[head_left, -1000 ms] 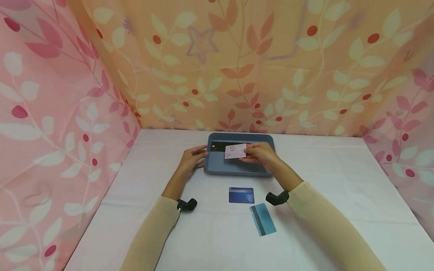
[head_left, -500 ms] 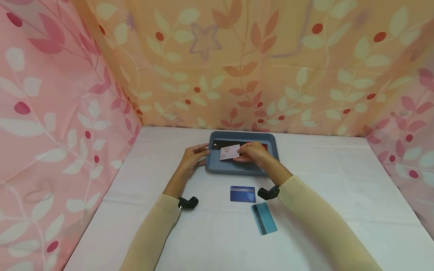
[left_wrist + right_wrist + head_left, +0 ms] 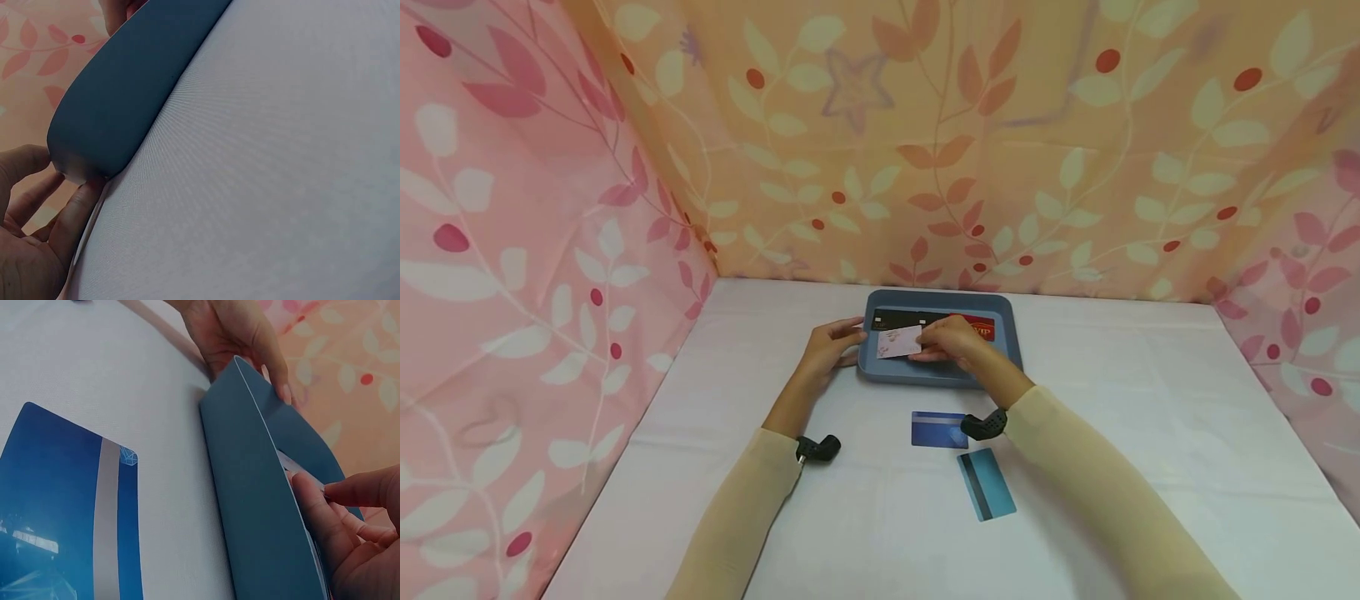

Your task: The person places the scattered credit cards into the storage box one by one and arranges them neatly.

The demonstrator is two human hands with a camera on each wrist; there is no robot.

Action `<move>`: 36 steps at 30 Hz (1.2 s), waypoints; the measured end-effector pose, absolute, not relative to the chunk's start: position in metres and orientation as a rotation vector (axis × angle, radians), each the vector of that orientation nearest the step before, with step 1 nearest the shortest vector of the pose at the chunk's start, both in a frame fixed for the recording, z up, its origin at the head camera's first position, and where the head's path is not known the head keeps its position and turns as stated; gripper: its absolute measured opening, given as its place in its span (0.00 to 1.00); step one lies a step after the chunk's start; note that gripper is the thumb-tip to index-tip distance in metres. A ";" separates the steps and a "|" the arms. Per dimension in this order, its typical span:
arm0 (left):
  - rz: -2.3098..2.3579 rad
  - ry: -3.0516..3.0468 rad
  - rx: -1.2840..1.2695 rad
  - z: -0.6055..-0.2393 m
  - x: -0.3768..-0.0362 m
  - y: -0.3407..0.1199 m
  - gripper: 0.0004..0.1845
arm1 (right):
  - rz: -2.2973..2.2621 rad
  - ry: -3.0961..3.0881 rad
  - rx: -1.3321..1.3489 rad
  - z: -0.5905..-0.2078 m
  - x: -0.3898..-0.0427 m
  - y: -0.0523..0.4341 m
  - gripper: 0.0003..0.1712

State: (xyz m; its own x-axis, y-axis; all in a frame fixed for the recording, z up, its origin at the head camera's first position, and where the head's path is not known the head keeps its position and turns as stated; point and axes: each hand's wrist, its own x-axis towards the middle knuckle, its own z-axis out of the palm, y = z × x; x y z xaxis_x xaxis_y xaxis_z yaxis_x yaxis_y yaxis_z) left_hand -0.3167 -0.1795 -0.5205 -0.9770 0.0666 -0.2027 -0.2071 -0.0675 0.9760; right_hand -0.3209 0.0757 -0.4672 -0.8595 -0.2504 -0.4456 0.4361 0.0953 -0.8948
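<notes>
A grey-blue tray [image 3: 1007,350] sits at the back middle of the white table. My right hand [image 3: 951,340] pinches a pale pink card [image 3: 898,342] low over the tray's left half. A black card [image 3: 891,319] and a red card [image 3: 982,328] lie inside along the far wall. My left hand [image 3: 830,346] holds the tray's left corner [image 3: 69,164], thumb and fingers on the rim. In the right wrist view my fingers [image 3: 315,509] reach over the tray wall [image 3: 250,506] onto the card's edge [image 3: 289,464].
A dark blue card [image 3: 934,428] lies on the table in front of the tray, also in the right wrist view [image 3: 56,519]. A teal card [image 3: 986,484] with a dark stripe lies nearer me. Leaf-patterned cloth walls [image 3: 535,250] close in three sides.
My right hand has carried the pink card leftward and lower inside the tray, uncovering the red card. The left hand has stayed on the tray's corner.
</notes>
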 end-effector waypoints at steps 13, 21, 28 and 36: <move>2.156 2.012 -0.179 -0.520 -0.315 -0.179 0.24 | -1.790 1.888 0.216 -0.469 -0.320 0.063 0.19; 2.152 2.017 -0.184 -0.521 -0.316 -0.178 0.23 | -1.785 1.901 0.237 -0.471 -0.322 0.060 0.18; 2.145 2.019 -0.176 -0.521 -0.315 -0.179 0.23 | -1.755 1.934 0.251 -0.471 -0.321 0.057 0.17; 2.143 2.018 -0.170 -0.519 -0.315 -0.178 0.23 | -1.747 1.936 0.248 -0.470 -0.319 0.059 0.17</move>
